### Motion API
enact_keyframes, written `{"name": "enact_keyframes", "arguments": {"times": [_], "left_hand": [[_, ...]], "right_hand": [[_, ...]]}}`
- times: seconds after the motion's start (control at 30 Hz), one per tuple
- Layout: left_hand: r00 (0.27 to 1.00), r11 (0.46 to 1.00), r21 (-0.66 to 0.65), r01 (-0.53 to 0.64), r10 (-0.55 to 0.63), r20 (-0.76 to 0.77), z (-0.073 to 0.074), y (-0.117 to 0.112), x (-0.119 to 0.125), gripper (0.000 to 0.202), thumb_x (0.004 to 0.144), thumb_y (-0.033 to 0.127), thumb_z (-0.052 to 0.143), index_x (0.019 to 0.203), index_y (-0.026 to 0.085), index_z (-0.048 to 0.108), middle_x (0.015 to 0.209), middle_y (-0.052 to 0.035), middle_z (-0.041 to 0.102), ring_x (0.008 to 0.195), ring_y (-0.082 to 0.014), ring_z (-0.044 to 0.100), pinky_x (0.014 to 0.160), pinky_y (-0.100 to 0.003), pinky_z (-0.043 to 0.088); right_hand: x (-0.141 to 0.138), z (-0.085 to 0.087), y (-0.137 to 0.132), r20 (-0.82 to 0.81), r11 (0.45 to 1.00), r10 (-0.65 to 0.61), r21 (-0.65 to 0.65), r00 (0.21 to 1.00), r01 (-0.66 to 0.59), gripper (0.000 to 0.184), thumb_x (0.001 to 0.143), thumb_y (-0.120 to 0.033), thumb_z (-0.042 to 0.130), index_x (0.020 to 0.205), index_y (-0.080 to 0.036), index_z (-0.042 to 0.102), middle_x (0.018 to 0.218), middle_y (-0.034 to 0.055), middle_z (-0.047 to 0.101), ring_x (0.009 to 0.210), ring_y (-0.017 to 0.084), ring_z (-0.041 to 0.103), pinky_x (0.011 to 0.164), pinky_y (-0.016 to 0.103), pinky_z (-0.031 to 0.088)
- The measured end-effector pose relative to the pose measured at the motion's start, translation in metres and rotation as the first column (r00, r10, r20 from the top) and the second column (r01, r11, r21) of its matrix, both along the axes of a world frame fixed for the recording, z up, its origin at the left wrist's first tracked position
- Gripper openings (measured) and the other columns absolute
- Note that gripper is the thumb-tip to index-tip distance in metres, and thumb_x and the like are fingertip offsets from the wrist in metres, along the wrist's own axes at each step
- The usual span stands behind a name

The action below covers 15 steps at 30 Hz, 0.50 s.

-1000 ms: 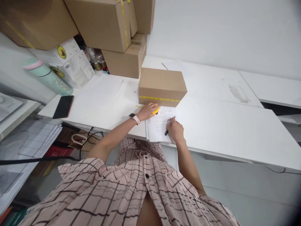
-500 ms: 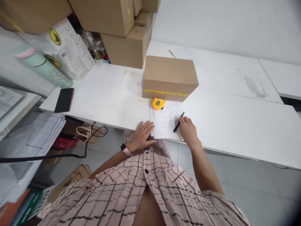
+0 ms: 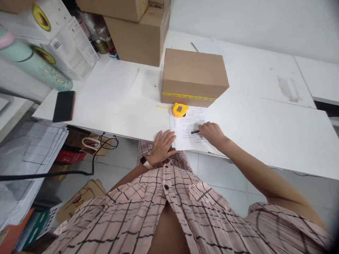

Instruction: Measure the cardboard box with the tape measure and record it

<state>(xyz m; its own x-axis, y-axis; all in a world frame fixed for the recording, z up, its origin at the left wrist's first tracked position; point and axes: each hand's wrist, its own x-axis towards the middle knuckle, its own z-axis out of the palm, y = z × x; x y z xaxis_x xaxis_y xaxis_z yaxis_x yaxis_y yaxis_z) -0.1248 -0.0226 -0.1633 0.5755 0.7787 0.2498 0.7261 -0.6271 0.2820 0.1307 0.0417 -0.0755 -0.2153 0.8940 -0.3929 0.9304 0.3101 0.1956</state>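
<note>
My right hand [image 3: 212, 133] is closed around a black pen [image 3: 195, 132], whose end sticks out to the left over a printed sheet of paper [image 3: 188, 141]. The rest of the pen is hidden by my fingers. At the table's front edge, my left hand [image 3: 162, 146] lies flat with its fingers spread, beside the sheet's lower left corner. A yellow tape measure [image 3: 179, 109] rests on the sheet's upper part, a short piece of its blade out to the left. Right behind it stands a closed cardboard box [image 3: 194, 76] with a yellow strip along its front.
A phone [image 3: 64, 106] and a mint-green bottle [image 3: 39, 67] are at the table's left end, near white avocado-print boxes [image 3: 70, 49]. Larger cardboard boxes [image 3: 135, 40] are stacked at the back. A black cable [image 3: 92, 165] hangs below the left edge.
My right hand has turned and its forearm swung outward, so the pen now lies more level, pointing left. My left hand stays flat. The camera view has shifted slightly.
</note>
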Motion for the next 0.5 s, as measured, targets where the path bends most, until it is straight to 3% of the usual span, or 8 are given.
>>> {"name": "enact_keyframes", "arguments": {"times": [0.13,0.2,0.23,0.3,0.33,0.4,0.43,0.5], "left_hand": [[1.0,1.0,-0.01,-0.001,0.001,-0.005,-0.002,0.0,0.0,0.066,0.098,0.064,0.04,0.146,0.018,0.047,0.155,-0.0124,0.047,0.149,-0.0295,0.035,0.124,-0.055,0.02],[1.0,1.0,-0.016,-0.009,0.009,-0.004,-0.004,0.0,0.001,0.065,0.099,0.063,0.039,0.146,0.019,0.046,0.155,-0.0118,0.046,0.149,-0.0292,0.034,0.124,-0.055,0.02],[1.0,1.0,-0.019,-0.014,0.014,-0.005,-0.005,0.0,0.001,0.064,0.099,0.062,0.039,0.146,0.019,0.046,0.155,-0.0116,0.046,0.149,-0.0291,0.034,0.124,-0.055,0.02],[1.0,0.999,-0.024,-0.021,0.021,-0.008,-0.006,0.0,0.002,0.061,0.1,0.058,0.041,0.146,0.019,0.047,0.155,-0.0113,0.047,0.148,-0.029,0.035,0.124,-0.055,0.021],[1.0,0.999,-0.025,-0.023,0.023,-0.009,-0.006,0.0,0.002,0.059,0.1,0.056,0.042,0.146,0.019,0.047,0.154,-0.0113,0.047,0.148,-0.029,0.036,0.124,-0.055,0.021],[1.0,0.999,-0.024,-0.026,0.026,-0.013,-0.005,0.0,0.003,0.058,0.1,0.053,0.044,0.147,0.019,0.047,0.154,-0.0113,0.048,0.148,-0.0289,0.036,0.124,-0.055,0.021],[1.0,0.999,-0.023,-0.028,0.028,-0.015,-0.004,0.0,0.003,0.057,0.1,0.052,0.045,0.147,0.02,0.047,0.154,-0.0111,0.048,0.148,-0.0289,0.036,0.124,-0.054,0.021],[0.999,0.999,-0.025,-0.03,0.03,-0.022,-0.002,0.0,0.003,0.055,0.1,0.051,0.046,0.146,0.02,0.047,0.154,-0.0105,0.048,0.148,-0.0289,0.036,0.124,-0.054,0.021]], "right_hand": [[0.0,0.017,-0.005,-0.281,0.979,-0.016,0.192,0.959,0.073,0.021,0.09,-0.015,0.045,0.102,-0.014,0.061,0.086,0.0143,0.067,0.084,0.025,0.061,0.071,0.033,0.041],[-0.01,0.02,-0.014,-0.556,0.921,-0.063,0.289,0.829,0.263,0.02,0.091,-0.027,0.046,0.102,-0.016,0.059,0.08,0.0093,0.065,0.078,0.023,0.061,0.068,0.032,0.043],[-0.018,0.018,-0.018,-0.702,0.874,-0.081,0.291,0.708,0.389,0.021,0.092,-0.031,0.046,0.104,-0.018,0.057,0.078,0.0069,0.064,0.075,0.021,0.061,0.066,0.032,0.044],[-0.037,0.005,-0.024,-0.933,0.776,-0.075,0.166,0.351,0.609,0.026,0.094,-0.037,0.042,0.109,-0.02,0.054,0.077,0.0037,0.063,0.069,0.018,0.061,0.062,0.03,0.047],[-0.048,-0.005,-0.025,-0.987,0.756,-0.063,0.052,0.151,0.652,0.028,0.095,-0.04,0.039,0.111,-0.021,0.053,0.076,0.0023,0.063,0.065,0.017,0.061,0.062,0.031,0.048],[-0.067,-0.027,-0.023,-0.978,0.787,-0.095,-0.188,-0.185,0.587,0.034,0.097,-0.046,0.035,0.108,-0.021,0.054,0.075,0.0026,0.064,0.065,0.017,0.064,0.067,0.034,0.053],[-0.075,-0.038,-0.021,-0.947,0.798,-0.128,-0.274,-0.294,0.537,0.037,0.096,-0.049,0.035,0.105,-0.02,0.056,0.077,0.0038,0.066,0.069,0.018,0.066,0.07,0.035,0.054],[-0.086,-0.055,-0.016,-0.906,0.802,-0.169,-0.355,-0.387,0.481,0.036,0.092,-0.055,0.047,0.098,-0.021,0.057,0.078,0.0037,0.066,0.074,0.018,0.067,0.075,0.036,0.055]]}}
